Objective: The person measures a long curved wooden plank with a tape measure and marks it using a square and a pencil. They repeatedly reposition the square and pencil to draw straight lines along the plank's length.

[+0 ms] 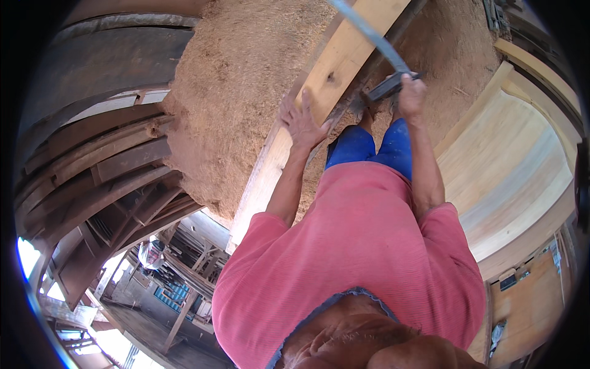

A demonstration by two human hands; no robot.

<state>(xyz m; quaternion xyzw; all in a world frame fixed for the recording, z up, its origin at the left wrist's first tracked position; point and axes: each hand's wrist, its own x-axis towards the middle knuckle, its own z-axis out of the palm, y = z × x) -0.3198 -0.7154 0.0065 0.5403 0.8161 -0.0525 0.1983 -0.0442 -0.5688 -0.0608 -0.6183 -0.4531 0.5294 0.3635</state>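
Observation:
A long pale wooden plank (332, 77) with a dark knot runs slantwise in front of me. My left hand (303, 123) rests flat on the plank, thumb and fingers spread. To the right of the plank, my right hand (412, 96) is closed around the corner of an L-shaped tool that looks like a carpenter's square (386, 87). It has a dark stock and a long pale blue-grey blade, a little blurred. The blade crosses above the far part of the plank and leaves the view at the top. Whether it touches the wood I cannot tell.
Wood shavings and sawdust (236, 92) cover the floor. Stacked dark boards (110, 150) line the left side. At right stands a pale curved-edged wooden panel (510, 166). A cluttered rack (184, 270) is at lower left. My feet are beside the plank.

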